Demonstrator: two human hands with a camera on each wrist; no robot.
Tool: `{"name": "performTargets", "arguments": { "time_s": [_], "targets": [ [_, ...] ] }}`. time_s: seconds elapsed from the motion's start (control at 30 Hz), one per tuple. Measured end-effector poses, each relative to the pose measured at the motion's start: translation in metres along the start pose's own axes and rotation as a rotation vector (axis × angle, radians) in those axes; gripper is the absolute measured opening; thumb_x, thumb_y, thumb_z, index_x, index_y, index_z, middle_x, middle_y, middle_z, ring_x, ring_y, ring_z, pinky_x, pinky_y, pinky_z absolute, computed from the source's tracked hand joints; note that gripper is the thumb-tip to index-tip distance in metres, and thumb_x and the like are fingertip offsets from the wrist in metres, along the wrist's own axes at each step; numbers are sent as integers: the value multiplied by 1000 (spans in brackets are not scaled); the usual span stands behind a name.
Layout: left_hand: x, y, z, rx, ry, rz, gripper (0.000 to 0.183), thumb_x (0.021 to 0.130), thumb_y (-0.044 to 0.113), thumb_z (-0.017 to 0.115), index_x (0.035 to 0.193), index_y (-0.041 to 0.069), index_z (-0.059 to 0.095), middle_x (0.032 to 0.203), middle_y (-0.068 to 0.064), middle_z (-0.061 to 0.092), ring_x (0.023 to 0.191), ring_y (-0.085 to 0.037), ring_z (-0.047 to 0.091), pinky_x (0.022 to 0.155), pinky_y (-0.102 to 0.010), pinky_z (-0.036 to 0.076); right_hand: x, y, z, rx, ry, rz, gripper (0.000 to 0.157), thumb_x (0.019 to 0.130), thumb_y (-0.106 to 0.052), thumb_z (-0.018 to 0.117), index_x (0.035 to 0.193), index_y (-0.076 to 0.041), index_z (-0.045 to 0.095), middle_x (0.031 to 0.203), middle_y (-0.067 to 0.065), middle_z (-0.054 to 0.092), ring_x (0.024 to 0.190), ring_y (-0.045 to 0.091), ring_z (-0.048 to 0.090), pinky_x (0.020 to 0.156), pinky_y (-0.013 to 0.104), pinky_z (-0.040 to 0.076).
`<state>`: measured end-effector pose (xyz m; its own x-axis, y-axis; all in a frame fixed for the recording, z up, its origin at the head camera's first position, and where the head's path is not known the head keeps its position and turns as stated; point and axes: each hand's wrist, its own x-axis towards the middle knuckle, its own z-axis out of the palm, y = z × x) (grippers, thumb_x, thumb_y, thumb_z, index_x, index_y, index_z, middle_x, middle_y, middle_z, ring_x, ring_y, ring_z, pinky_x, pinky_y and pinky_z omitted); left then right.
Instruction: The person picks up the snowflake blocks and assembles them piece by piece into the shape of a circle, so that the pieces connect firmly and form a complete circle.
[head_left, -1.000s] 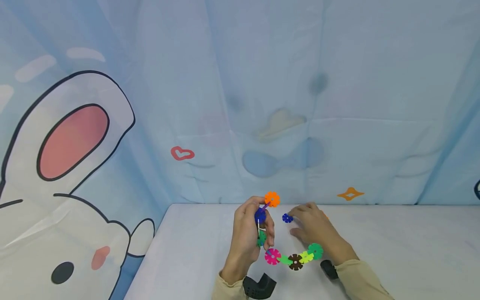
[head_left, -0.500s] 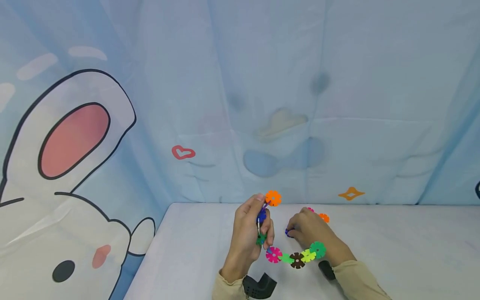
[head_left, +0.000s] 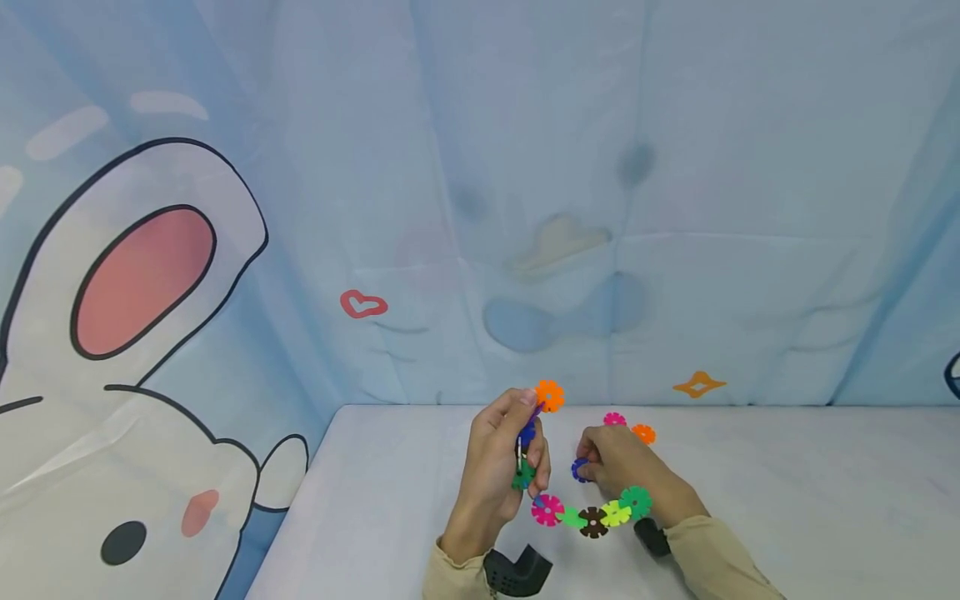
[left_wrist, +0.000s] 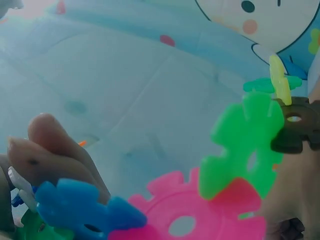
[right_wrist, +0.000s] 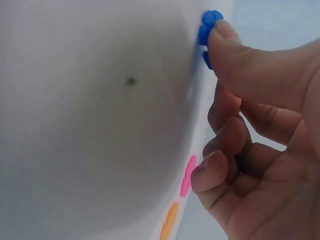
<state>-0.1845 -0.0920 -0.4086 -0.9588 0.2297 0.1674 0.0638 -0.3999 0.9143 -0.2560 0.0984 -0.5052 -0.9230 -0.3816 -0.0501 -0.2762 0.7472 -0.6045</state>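
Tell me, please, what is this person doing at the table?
At the white table, the left hand holds a chain of joined colourful discs. The right hand pinches a single blue disc, which is apart from the chain. A loose pink disc and a loose orange disc lie on the table, beyond the right hand.

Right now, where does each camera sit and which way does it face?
Head: on the head, facing forward and down; shows left hand, right hand, sleeves, chain.
Left wrist: on that wrist, looking past the chain toward the curtain; left fingers show.
Right wrist: on that wrist, looking at the blue disc; right fingers show.
Head shares the chain with left wrist, the blue disc with right.
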Motion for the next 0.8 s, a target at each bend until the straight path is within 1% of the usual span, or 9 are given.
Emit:
{"name": "performTargets", "arguments": {
  "time_s": [0.07,0.13,0.23,0.3,0.37,0.47,0.57,0.7,0.8],
  "targets": [
    [0,0,1,-1,4,-1,25,112,34,55,100,11,56,54,5,45,36,-8,51,35,-18,43,0,2,-3,21,7,-12,18,90,-11,84,88,-12,66,76,-2,59,71,14,53,64,26,48],
    [1,0,1,-5,12,-2,25,111,33,56,100,12,57,54,5,44,36,-8,50,35,-18,43,0,5,-8,31,37,-63,18,91,-13,83,87,-12,66,75,-3,59,68,12,52,61,24,47],
    [1,0,1,-12,29,-3,25,111,34,56,99,12,57,54,5,44,36,-8,50,34,-19,42,-2,6,-22,51,137,-170,16,95,-15,81,89,-12,66,75,-6,61,66,6,51,58,22,48],
    [0,0,1,-11,42,-4,25,111,35,56,100,13,57,54,4,45,36,-8,50,34,-19,42,-6,2,-34,85,234,-233,14,96,-15,80,92,-11,67,77,-7,64,66,4,53,59,21,51],
    [0,1,2,-14,54,-4,25,111,35,55,99,12,56,54,4,45,36,-9,50,34,-18,42,-12,-6,-47,131,341,-280,12,96,-14,79,95,-11,68,79,-7,67,67,4,58,58,21,53],
    [0,2,3,-31,65,-7,26,112,34,54,99,12,55,55,4,44,36,-8,50,34,-18,41,-22,-20,-64,168,503,-353,10,96,-11,79,101,-11,71,84,-6,73,71,5,67,62,21,57],
    [0,3,4,-52,70,-10,26,112,34,54,98,12,55,55,4,43,36,-8,50,34,-17,40,-33,-35,-76,176,618,-416,12,95,-8,80,105,-12,74,89,-1,77,79,4,72,68,17,57],
    [0,4,6,-68,70,-13,28,112,34,54,95,12,53,55,4,44,36,-8,50,34,-17,41,-43,-50,-85,182,708,-501,19,89,1,82,103,-12,77,89,-2,79,74,3,69,72,10,54],
    [0,4,8,-84,66,-15,29,112,34,53,93,13,52,55,4,44,36,-8,51,34,-17,40,-47,-58,-86,191,744,-560,26,84,7,84,98,-14,78,85,-6,78,67,3,64,69,10,52]
  ]
}}
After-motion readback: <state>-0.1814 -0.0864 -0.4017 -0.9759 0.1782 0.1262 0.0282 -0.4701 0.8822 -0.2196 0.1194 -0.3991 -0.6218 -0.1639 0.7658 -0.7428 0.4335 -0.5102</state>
